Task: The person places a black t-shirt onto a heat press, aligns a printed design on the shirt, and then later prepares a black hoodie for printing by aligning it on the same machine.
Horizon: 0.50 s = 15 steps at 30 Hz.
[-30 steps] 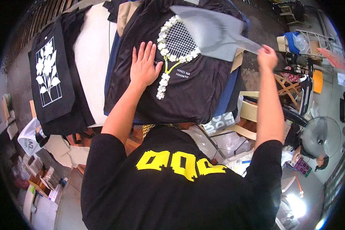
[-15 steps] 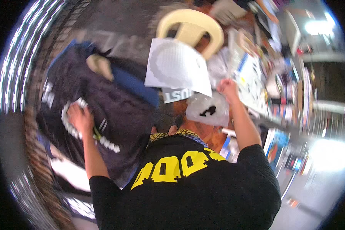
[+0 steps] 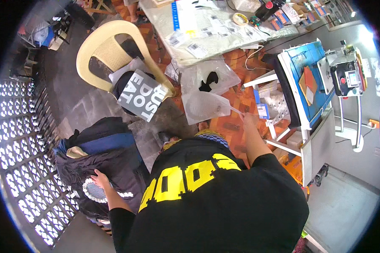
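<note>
My left hand (image 3: 100, 180) rests, fingers stretched, on a pile of dark cloth (image 3: 121, 166). Beneath and beside it shows a round, grey-blue mesh-like design (image 3: 93, 192) with a white beaded rim, and a white beaded line runs off to the right. My right hand (image 3: 250, 121) is closed on the drawn-out corner of a pale translucent sheet (image 3: 204, 106). A faint round pattern shows on that sheet, which hangs above the floor. Beyond it, a clear plastic sheet (image 3: 223, 76) lies with a small black scrap (image 3: 209, 81) on it.
A cream plastic chair (image 3: 88, 46) stands ahead, with a grey panel with white lettering (image 3: 142, 97) at its seat. A plastic-covered table (image 3: 223, 40) is at the far right. On the right is a blue-topped bench (image 3: 297, 63) beside a machine (image 3: 349, 78). Latticework (image 3: 23, 160) lines the left.
The view has swung and sharpened. The pale sheet, spread before the chair earlier, now hangs lower, close to my right hand. My left hand stays on the dark cloth.
</note>
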Each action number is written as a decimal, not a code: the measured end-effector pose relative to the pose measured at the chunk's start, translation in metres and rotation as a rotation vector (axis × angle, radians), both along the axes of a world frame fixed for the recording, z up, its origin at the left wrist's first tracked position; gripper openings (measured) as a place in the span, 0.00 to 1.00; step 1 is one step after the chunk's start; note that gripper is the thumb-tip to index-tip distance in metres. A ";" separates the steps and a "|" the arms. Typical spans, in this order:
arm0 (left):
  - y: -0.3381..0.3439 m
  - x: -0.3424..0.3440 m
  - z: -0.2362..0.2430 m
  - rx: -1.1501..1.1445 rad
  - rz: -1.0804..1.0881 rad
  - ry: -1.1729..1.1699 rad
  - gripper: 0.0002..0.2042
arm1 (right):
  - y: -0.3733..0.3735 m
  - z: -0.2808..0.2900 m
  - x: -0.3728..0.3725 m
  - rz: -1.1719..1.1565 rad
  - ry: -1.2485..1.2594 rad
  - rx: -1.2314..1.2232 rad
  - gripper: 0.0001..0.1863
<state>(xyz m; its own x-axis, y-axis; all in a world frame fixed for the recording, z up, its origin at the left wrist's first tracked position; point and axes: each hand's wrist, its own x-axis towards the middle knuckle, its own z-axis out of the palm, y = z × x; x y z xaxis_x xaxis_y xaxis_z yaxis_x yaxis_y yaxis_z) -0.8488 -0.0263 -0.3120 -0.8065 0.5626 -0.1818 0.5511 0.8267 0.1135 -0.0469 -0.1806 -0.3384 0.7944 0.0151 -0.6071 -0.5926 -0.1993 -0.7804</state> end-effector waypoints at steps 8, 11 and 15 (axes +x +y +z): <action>-0.103 0.115 0.043 0.110 -0.185 -0.032 0.39 | 0.078 -0.051 0.071 -0.088 0.193 0.169 0.15; -0.146 0.155 0.060 0.096 -0.184 0.002 0.37 | 0.116 -0.045 0.081 0.052 0.220 0.266 0.13; -0.181 0.202 0.074 0.071 -0.130 0.013 0.34 | 0.165 -0.030 0.095 0.073 0.292 0.305 0.13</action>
<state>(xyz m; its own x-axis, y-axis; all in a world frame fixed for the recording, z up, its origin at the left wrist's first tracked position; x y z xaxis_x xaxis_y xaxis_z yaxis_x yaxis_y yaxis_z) -0.6465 -0.2076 -0.2377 -0.7283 0.6732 -0.1279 0.6545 0.7387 0.1612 0.0481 -0.0158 -0.3687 0.5799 0.2788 -0.7655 -0.7904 -0.0354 -0.6116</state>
